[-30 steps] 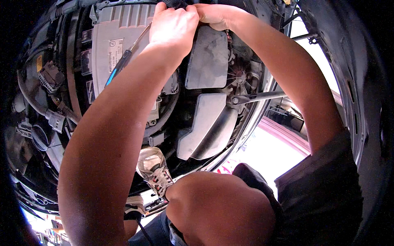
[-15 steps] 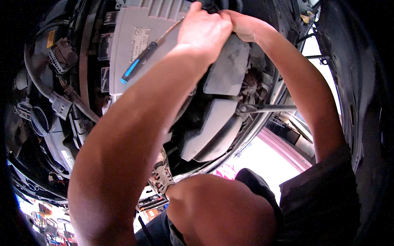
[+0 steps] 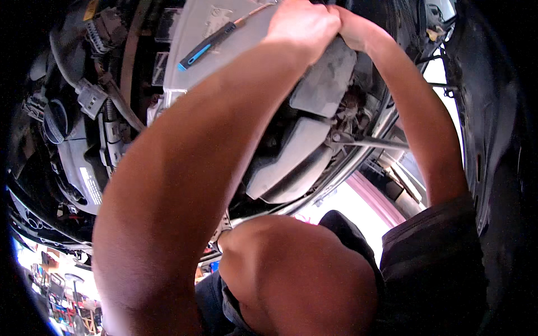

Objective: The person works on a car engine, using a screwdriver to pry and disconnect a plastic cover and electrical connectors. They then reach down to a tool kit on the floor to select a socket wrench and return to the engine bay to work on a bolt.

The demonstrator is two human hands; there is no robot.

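At the top of the view my left hand point(image 3: 302, 25) and right hand point(image 3: 356, 31) meet beside a grey ribbed housing point(image 3: 196, 25) in a car's engine bay. Both have curled fingers, largely hidden behind the knuckles or cut off by the frame, so what they grip cannot be made out. A black and blue screwdriver point(image 3: 206, 47) lies on the housing, left of my left hand, its shaft pointing up toward that hand. A grey panel point(image 3: 322, 84) sits just below my hands.
Hoses and connectors point(image 3: 89, 98) fill the left side. Below lie a second grey cover point(image 3: 288, 157) and a metal bar point(image 3: 375, 143). A dark body panel point(image 3: 490, 112) borders the right. My bent knee point(image 3: 297, 269) is low in the centre; a cluttered workshop shows at lower left point(image 3: 73, 297).
Both hands have shifted right and up in the picture, staying together. The engine bay and screwdriver also appear higher and farther right, as the view moves. The shoe is now mostly hidden.
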